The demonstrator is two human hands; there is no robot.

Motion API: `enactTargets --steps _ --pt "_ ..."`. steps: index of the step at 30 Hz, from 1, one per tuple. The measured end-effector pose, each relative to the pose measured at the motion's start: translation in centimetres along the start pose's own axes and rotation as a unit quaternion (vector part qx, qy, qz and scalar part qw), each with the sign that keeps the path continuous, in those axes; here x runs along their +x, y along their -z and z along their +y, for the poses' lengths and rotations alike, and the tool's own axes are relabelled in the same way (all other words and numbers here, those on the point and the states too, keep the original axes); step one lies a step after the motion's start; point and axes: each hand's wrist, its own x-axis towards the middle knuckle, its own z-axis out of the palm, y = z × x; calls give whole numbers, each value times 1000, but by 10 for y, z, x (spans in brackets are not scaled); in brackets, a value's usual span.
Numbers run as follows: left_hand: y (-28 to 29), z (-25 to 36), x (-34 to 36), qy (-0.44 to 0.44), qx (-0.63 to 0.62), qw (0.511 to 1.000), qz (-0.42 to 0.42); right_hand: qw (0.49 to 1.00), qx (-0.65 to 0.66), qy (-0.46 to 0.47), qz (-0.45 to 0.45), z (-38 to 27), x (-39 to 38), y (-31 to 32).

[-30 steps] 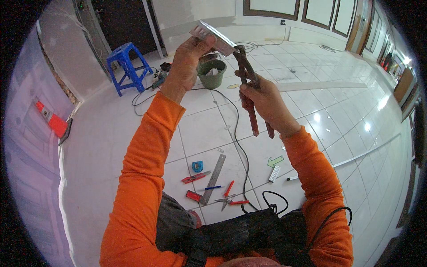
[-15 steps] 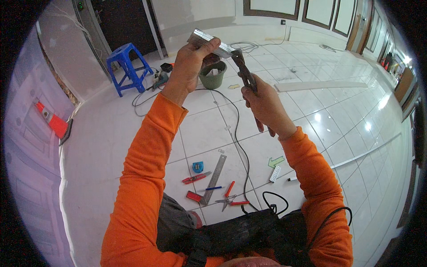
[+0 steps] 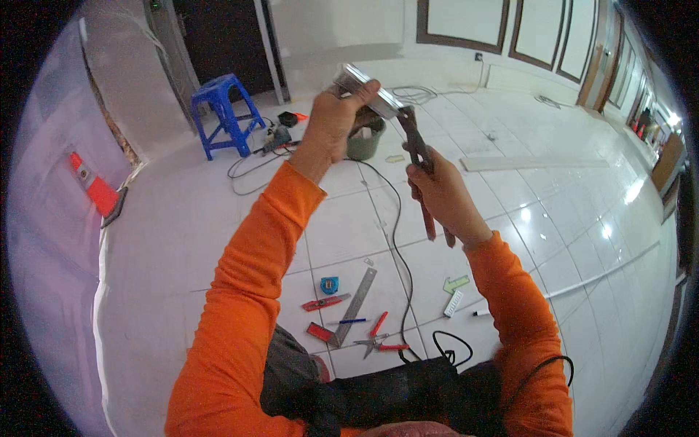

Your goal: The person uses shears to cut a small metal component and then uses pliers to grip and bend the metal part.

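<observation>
Held up in front of me, a shiny metal channel piece [image 3: 382,102] is gripped in my left hand [image 3: 331,122], thumb along its upper side. My right hand [image 3: 445,191] is closed around a pair of dark, worn pliers [image 3: 413,137] with reddish handle ends. The jaws meet the right end of the channel; how firmly they bite cannot be made out. On the floor below lie a blue tape measure [image 3: 330,285], a red utility knife [image 3: 320,303], a try square [image 3: 358,302] with a blue pen [image 3: 352,320] across it, and red-handled snips [image 3: 392,347].
A dark green bucket [image 3: 364,146] stands beyond my hands, near a power tool [image 3: 275,138] and blue stool [image 3: 226,120]. A black cable [image 3: 399,211] crosses the tiles. Long pale strips [image 3: 535,163] lie at right. An orange cone [image 3: 95,186] shows against the left-hand sheeting.
The whole view has shifted slightly, with the floor things lower in the picture. Both hands sit a little lower and further right, still holding the channel and the pliers, whose jaws stay at its end.
</observation>
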Motion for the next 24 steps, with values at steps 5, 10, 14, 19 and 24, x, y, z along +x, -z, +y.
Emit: enactTargets --steps 5,10,14,19,24 --pt "2 6 -1 -9 19 1000 -21 989 115 -48 -74 -11 -3 5" --pt "10 6 2 11 -5 998 -63 975 166 -83 -124 -18 -7 8" --pt "18 8 4 5 13 998 -68 969 189 -93 -129 -21 -8 6" --pt "23 4 7 22 -3 997 -75 991 88 -35 -95 -19 -10 2" --pt "20 2 8 8 -13 998 -64 999 -33 -22 -13 -11 -4 3"
